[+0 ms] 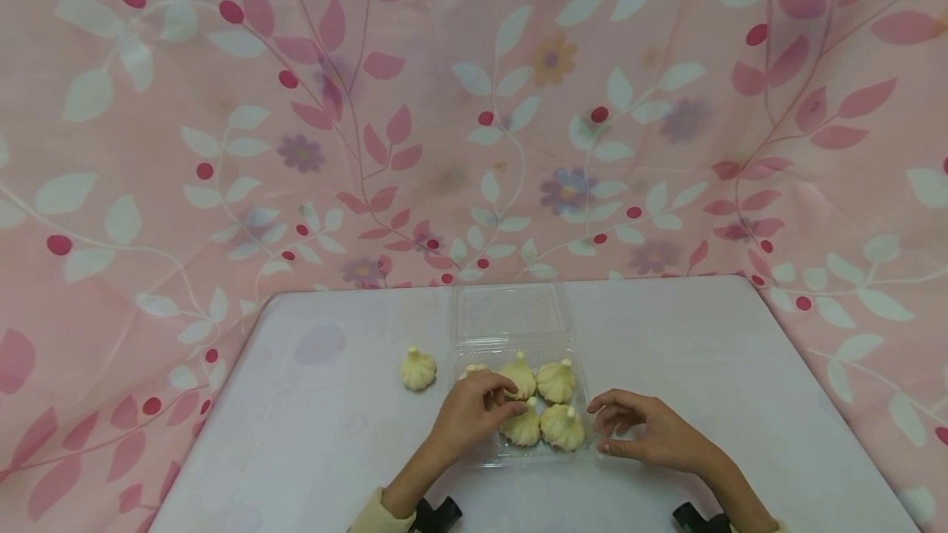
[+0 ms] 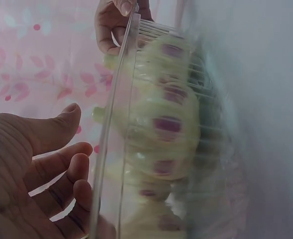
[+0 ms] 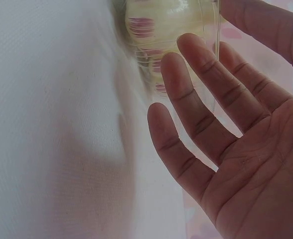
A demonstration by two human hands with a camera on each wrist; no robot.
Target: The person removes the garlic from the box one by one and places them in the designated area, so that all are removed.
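Observation:
A clear plastic clamshell box [image 1: 511,461] lies with its lid [image 1: 511,312] folded back on the white table. Several garlic bulbs [image 1: 562,428] sit inside it in rows; one at the back left is mostly covered by my left hand [image 1: 477,411]. That hand is over the box's left side, fingers loosely bent, and the left wrist view shows nothing in its grasp beside the clear wall. At the box's right edge, my right hand [image 1: 652,433] has its fingers relaxed and apart, holding nothing. One more garlic bulb [image 1: 418,369] stands on the table left of the box.
The white table [image 1: 333,442] carries the box and the loose bulb. A pink floral curtain [image 1: 444,105] hangs behind the table and down both sides. Black wrist straps [image 1: 437,515] show at the bottom of the head view.

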